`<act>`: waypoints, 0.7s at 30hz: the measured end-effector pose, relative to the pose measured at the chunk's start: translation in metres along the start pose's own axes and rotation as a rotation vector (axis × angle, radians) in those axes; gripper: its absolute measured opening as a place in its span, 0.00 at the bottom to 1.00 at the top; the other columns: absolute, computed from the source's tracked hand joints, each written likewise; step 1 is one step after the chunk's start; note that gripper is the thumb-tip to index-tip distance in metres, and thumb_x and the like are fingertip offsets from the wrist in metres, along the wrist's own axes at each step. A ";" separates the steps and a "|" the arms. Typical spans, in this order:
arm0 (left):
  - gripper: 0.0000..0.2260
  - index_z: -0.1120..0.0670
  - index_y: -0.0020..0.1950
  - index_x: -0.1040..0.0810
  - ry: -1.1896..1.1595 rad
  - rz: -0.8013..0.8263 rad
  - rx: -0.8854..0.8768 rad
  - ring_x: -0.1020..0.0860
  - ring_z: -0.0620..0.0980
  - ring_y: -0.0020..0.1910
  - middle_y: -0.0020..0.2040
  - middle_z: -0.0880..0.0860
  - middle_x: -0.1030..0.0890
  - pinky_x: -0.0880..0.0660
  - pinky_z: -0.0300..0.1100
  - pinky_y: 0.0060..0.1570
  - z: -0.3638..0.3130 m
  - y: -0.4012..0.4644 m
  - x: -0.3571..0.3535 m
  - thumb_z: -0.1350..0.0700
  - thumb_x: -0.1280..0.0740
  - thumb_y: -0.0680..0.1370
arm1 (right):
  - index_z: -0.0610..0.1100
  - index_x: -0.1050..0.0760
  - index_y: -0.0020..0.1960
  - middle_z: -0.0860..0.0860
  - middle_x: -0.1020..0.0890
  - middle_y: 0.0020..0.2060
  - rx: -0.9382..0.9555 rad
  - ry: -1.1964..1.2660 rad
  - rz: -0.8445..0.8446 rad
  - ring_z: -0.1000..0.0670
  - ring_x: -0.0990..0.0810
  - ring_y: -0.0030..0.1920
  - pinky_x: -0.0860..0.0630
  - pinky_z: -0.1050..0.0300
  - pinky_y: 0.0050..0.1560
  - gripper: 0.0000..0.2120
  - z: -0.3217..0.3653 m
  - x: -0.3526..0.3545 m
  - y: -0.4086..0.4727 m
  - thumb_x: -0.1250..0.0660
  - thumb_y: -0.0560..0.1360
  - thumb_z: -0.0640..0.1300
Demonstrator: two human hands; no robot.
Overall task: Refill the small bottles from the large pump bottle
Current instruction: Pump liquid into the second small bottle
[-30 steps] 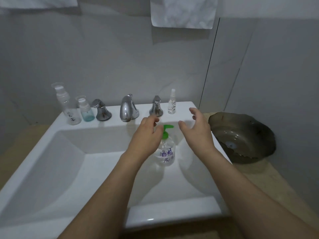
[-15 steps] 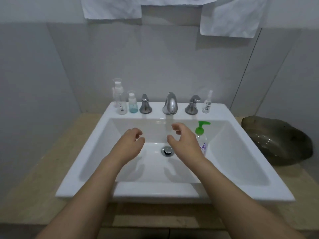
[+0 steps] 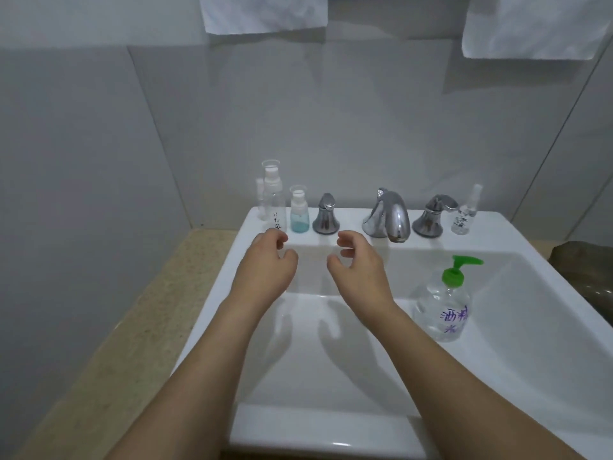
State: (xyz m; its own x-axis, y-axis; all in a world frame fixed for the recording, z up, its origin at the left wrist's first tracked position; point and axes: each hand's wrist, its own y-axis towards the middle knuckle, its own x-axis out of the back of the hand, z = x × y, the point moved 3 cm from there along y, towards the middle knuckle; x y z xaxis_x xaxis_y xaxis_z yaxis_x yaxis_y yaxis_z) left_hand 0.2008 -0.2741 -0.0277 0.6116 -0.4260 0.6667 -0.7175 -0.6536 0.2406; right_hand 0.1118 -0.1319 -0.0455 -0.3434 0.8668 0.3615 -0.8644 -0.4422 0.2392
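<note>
Large pump bottle (image 3: 443,303): clear plastic, green pump head with spout pointing right, purple handwritten characters on the front. It stands upright inside the white sink (image 3: 517,293), right part of the basin, not touched by either hand.

Small bottles sit on the sink's back ledge. Left of the left tap handle (image 3: 326,215): tall clear bottle (image 3: 274,197) with white pump under a clear cap and dark writing low on the body; another clear bottle partly hidden just behind it; short bottle (image 3: 299,210) with blue liquid in its lower part. Right of the right tap handle (image 3: 430,215): slim clear spray bottle (image 3: 465,212) with dark markings.

Left hand (image 3: 265,267): held over the basin's left rear part, fingers loosely curled, holding nothing; fingertips appear just in front of the tall clear bottle; cannot tell if they touch it. Right hand (image 3: 360,272): alongside, fingers loosely curled, thumb apart, also holding nothing. Both forearms reach in from the bottom edge.

Chrome faucet (image 3: 388,215) sits centre on the ledge. Beige speckled counter (image 3: 132,327) surrounds the sink. Grey tiled wall behind; two white cloths (image 3: 265,13) hang at the top. Dark basin-like object (image 3: 583,280) at the right edge, partly cut off.
</note>
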 end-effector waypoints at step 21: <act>0.26 0.46 0.71 0.42 0.335 -0.132 -0.192 0.29 0.55 0.38 0.43 0.49 0.23 0.35 0.44 0.35 -0.041 0.055 -0.019 0.55 0.40 0.75 | 0.49 0.33 0.69 0.56 0.26 0.59 -0.005 0.031 -0.056 0.59 0.28 0.55 0.33 0.64 0.54 0.22 -0.032 0.000 0.014 0.36 0.75 0.43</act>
State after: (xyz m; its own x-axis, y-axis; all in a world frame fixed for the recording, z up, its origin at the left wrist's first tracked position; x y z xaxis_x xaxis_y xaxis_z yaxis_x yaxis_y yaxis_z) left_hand 0.1359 -0.2764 0.0018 0.5832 -0.0976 0.8064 -0.7085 -0.5467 0.4462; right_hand 0.0878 -0.1312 -0.0710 -0.3054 0.8969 0.3197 -0.8844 -0.3917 0.2539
